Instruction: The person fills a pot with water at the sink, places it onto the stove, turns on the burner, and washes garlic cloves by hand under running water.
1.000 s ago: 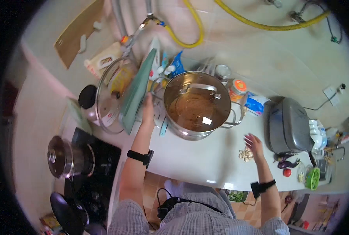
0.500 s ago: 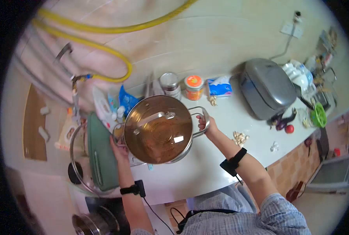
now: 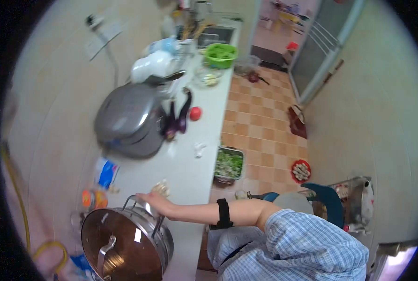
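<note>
A large steel pot with a glass lid (image 3: 124, 243) is at the lower left, over the white counter. My right hand (image 3: 155, 203) is at the pot's near side handle, its fingers wrapped round it and partly hidden. My left hand is out of view. Beside the pot stand an orange-lidded jar (image 3: 94, 199) and a blue and white packet (image 3: 107, 173). Peeled garlic (image 3: 161, 188) lies just past my right hand.
A grey rice cooker (image 3: 129, 119) stands on the counter (image 3: 185, 173), with eggplants (image 3: 177, 119) and a tomato (image 3: 196, 113) beside it. Farther back is a green basket (image 3: 221, 55). On the tiled floor are a bin of greens (image 3: 229, 164) and a red bowl (image 3: 301, 171).
The view has swung to the right, toward the doorway. The pot now appears at the lower left, with my right hand still at its handle. My left hand has left the view.
</note>
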### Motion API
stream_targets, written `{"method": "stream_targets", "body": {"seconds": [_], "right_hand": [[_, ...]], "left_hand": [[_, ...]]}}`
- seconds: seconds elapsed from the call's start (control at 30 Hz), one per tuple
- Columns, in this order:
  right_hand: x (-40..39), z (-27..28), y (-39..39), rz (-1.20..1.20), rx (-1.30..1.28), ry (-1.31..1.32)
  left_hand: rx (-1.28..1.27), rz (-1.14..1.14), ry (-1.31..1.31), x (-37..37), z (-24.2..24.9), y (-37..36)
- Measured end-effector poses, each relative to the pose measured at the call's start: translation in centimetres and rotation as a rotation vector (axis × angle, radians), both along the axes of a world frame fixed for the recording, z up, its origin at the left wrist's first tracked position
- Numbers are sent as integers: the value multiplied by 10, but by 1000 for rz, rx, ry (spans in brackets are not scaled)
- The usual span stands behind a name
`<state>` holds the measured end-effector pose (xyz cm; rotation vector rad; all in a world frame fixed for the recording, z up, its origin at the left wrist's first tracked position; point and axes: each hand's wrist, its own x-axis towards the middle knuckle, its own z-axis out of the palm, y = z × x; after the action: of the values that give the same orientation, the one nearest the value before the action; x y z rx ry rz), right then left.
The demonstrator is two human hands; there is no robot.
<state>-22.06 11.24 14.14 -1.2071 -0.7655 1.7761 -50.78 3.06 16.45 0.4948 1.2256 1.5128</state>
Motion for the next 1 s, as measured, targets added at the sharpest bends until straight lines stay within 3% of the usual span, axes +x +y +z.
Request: {"method": "stream_targets", "body": {"seconds": [0.2,0.4,0.47,0.5,0.6,0.77,1.0], "right_hand": [[122,17,-26,-143,13,79],[248,-7,-43,-496,146,96],[295,-11,-48,-591,303,-8],[323,5,-62,-499,173,28],[374,3,-75,-672,171,139],[434,12,-106,-808,216,322],[495,22,-129,-891,197,329]], "left_hand": [[-89,-216,16,121,25,28],[-132,-412,22,233,40,48],[-138,-469,22,258,45,55],[-141,-500,18,270,47,60],[-138,-608,6,300,50,80],[-154,-853,-67,338,36,120],[-190,-1132,40,428,70,127]]}}
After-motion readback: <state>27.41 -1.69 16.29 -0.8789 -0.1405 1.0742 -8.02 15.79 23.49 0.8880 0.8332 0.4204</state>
